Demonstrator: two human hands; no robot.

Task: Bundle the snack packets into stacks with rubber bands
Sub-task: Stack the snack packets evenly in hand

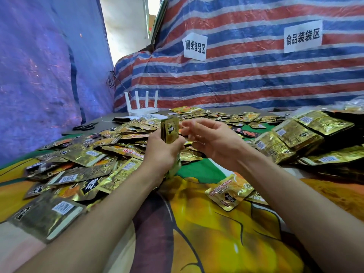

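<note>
My left hand (160, 152) grips an upright stack of gold snack packets (169, 131) above the middle of the table. My right hand (212, 138) is just right of the stack, fingers spread and curled toward its top; whether a rubber band is on the fingers is too small to tell. Loose gold packets (78, 170) lie scattered over the left and centre. Bundled stacks of packets (291, 138) are piled at the right. One single packet (229, 191) lies near my right forearm.
A colourful printed cloth (197, 223) covers the table. A white router (141, 107) with antennas stands at the back, black scissors (84, 127) to its left. Striped tarp (256, 75) with paper signs walls the back; blue tarp (39, 75) the left.
</note>
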